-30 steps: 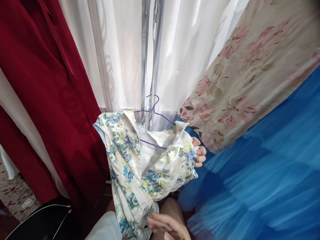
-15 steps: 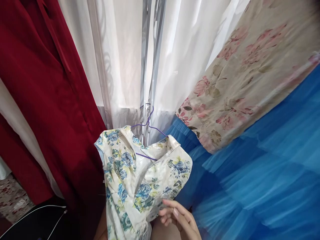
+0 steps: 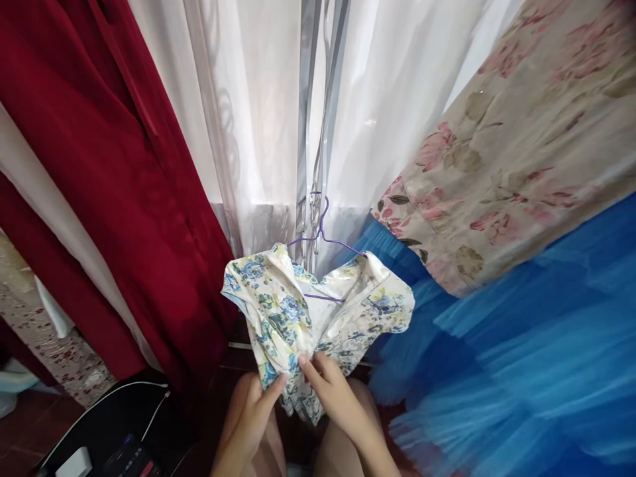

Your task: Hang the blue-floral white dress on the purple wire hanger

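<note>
A white garment with blue and yellow flowers [image 3: 278, 305] hangs on a thin purple wire hanger [image 3: 322, 232] in front of me. Both hands meet at the garment's gathered lower middle. My left hand [image 3: 251, 414] pinches the fabric from the left with thumb raised. My right hand [image 3: 335, 394] grips the same bunch from the right, fingers closed round the cloth. The hanger's hook stands free against the white curtain [image 3: 258, 112], not on any rail that I can see.
A dark red garment [image 3: 114, 172] hangs at the left. A beige cloth with pink flowers [image 3: 517, 152] and a blue tulle fabric [image 3: 536, 358] fill the right. A black bag with a white cable [image 3: 104, 424] lies at the lower left.
The garment has moved right and its lower part is now bunched. My left hand has come into view and gripped it; my right hand has risen from below onto the fabric.
</note>
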`<state>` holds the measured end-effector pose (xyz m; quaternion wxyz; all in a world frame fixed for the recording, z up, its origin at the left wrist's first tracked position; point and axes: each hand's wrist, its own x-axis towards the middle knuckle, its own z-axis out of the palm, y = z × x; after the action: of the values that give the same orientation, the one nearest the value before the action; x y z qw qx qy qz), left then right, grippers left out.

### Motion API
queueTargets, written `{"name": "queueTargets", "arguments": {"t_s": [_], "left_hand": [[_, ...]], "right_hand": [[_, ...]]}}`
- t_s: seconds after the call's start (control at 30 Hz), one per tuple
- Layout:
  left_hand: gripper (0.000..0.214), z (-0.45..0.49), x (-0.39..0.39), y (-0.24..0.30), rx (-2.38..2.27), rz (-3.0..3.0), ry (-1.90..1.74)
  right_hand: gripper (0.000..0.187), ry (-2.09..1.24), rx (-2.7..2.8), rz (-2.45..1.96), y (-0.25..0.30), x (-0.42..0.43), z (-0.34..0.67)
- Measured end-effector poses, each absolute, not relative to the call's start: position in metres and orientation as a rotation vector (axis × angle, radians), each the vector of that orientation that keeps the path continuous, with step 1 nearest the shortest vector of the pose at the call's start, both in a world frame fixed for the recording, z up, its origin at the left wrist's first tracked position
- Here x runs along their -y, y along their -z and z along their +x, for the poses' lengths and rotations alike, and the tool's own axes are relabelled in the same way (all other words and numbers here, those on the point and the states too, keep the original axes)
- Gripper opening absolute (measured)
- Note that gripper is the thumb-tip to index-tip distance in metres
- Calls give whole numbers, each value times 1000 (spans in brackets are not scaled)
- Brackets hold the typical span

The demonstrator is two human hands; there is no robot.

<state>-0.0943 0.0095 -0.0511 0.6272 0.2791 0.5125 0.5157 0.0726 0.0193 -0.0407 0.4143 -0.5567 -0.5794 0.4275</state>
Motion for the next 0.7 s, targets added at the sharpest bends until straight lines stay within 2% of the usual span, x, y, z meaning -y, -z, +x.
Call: {"name": "queueTargets", "arguments": {"t_s": [0.13,0.27,0.47,0.53,0.6,0.67,0.7], "left_hand": [[37,-75,-7,36,-1097,815,-1089],[32,-73,-19,47,-1041,744,-1146],[19,-101,-36,74,-1528,1013,-1922],[14,-96,-31,74,-1424,1356,-1759],[19,-82,-25,74,-1226,1669,-1405],[23,-65,-25,76,-1122,1798,-1176],[18,-58,-26,78,-1109,1825,-1134]], "right_hand": [[45,-1078,1405,-1388,54,-14,91],[46,-1085,1350,-1374,56,-4,106],[47,-1118,1267,-1362,53,1,103],[47,-1144,1250,-1346,50,0,97],[47,-1144,1250,-1314,45,1,91],[46,-1140,1245,-1283,40,3,84],[45,-1153,1231,-1268,39,4,82]]}}
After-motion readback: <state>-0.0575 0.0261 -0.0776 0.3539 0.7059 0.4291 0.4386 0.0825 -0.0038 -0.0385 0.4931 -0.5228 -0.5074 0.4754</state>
